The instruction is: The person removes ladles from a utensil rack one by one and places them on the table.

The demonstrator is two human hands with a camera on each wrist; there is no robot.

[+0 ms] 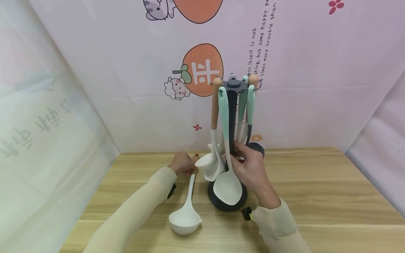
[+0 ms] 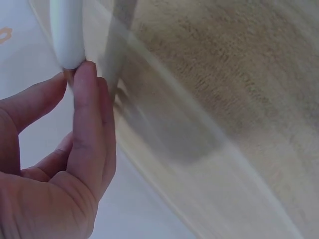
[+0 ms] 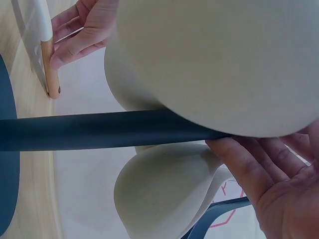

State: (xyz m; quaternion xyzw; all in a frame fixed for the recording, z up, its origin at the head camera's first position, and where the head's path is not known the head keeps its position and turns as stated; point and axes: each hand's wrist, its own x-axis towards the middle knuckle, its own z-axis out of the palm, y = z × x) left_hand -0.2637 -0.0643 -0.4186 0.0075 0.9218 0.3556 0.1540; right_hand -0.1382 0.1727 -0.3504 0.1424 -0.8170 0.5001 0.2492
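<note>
A white ladle (image 1: 185, 219) with a wooden handle has its bowl toward me on the table. My left hand (image 1: 182, 163) pinches that handle between thumb and fingers; the left wrist view shows the fingertips (image 2: 85, 69) where white meets wood. To its right stands a dark utensil stand (image 1: 232, 116) on a round base (image 1: 218, 204). My right hand (image 1: 253, 170) holds the stand's upright post (image 3: 99, 130), its fingers among the hanging utensils. A large pale spoon (image 1: 227, 188) with a mint handle hangs in front, partly covering post and base.
More utensils hang around the rack top (image 1: 234, 84), including a wooden-handled white one (image 1: 214, 123) at the left and a mint-handled dark one (image 1: 250, 105) at the right. A printed cloth (image 1: 152, 116) stands behind the wooden table (image 1: 303, 196), with hanging cloth at both sides.
</note>
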